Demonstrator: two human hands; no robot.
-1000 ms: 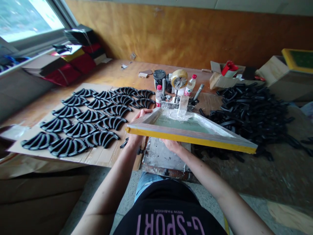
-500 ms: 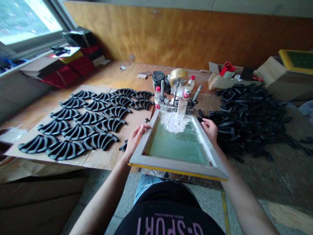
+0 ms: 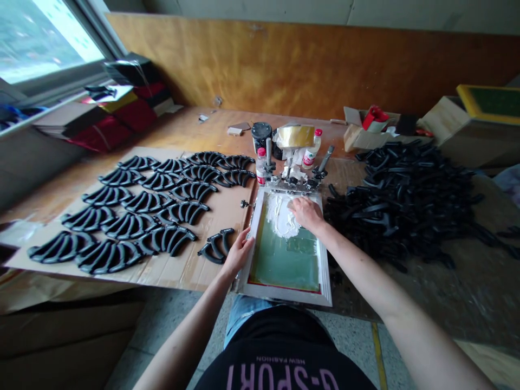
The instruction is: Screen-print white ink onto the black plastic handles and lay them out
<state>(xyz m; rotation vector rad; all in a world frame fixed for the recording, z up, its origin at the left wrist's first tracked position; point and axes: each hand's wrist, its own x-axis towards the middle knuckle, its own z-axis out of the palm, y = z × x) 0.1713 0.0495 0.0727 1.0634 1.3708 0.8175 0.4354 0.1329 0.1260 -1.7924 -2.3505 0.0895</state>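
A wooden printing frame point(image 3: 327, 281) with green mesh lies flat on the table in front of me, white ink point(image 3: 280, 216) smeared at its far end. My left hand point(image 3: 239, 253) grips the frame's left edge. My right hand point(image 3: 307, 212) reaches over the mesh at the far end, fingers closed on what looks like a squeegee, mostly hidden under the hand. Two black curved plastic parts point(image 3: 215, 246) lie just left of the frame.
Rows of black curved parts point(image 3: 138, 211) lie on a cardboard sheet point(image 3: 179, 268) to the left. A big heap of the same parts point(image 3: 406, 189) sits to the right. Bottles point(image 3: 262, 165), a jar point(image 3: 260, 132) and a tape roll point(image 3: 296, 135) stand behind the frame. Boxes sit at the far right.
The frame has swung down from raised to flat on the table. My right hand left the frame's right edge and moved onto the mesh by the ink. My left hand slid nearer along the left edge.
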